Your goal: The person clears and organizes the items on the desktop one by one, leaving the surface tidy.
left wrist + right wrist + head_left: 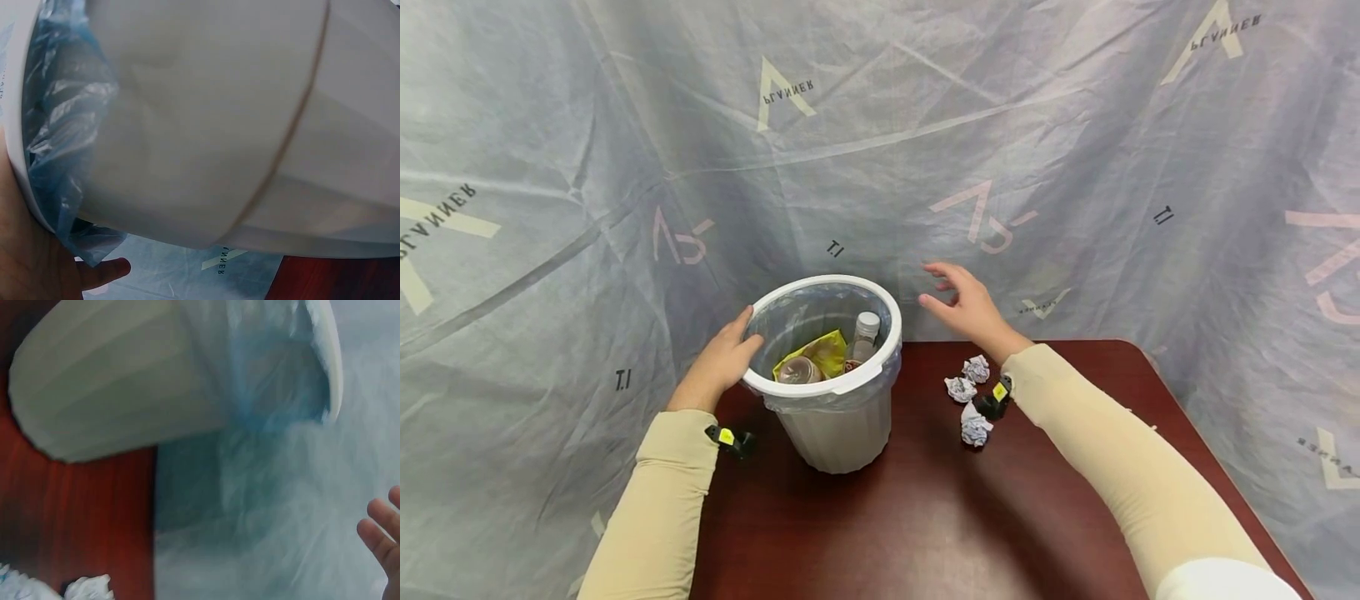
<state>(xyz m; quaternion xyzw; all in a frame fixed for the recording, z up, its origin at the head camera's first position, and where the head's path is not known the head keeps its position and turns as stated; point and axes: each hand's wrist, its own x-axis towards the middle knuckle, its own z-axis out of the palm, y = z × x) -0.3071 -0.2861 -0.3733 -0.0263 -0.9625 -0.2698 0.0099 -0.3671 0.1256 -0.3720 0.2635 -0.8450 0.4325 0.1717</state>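
A white trash can (pixel 838 429) with a thin plastic liner (pixel 69 119) stands on the table. My left hand (pixel 718 362) holds its left rim, thumb over the edge and a finger against the outside. Inside lie a clear bottle (pixel 867 329) with a white cap, a yellow wrapper (pixel 827 354) and a round clear container (pixel 798 371). To the right of the can, my right hand (pixel 966 307) hangs in the air, fingers spread and holding nothing. Below it are three crumpled paper balls (pixel 976 427) on the table.
The dark red table (pixel 895 533) ends just behind the can, where a grey printed curtain (pixel 865 167) hangs. The curtain also closes off both sides. A black wrist camera (pixel 996 400) on my right sleeve overlaps the area by the paper balls.
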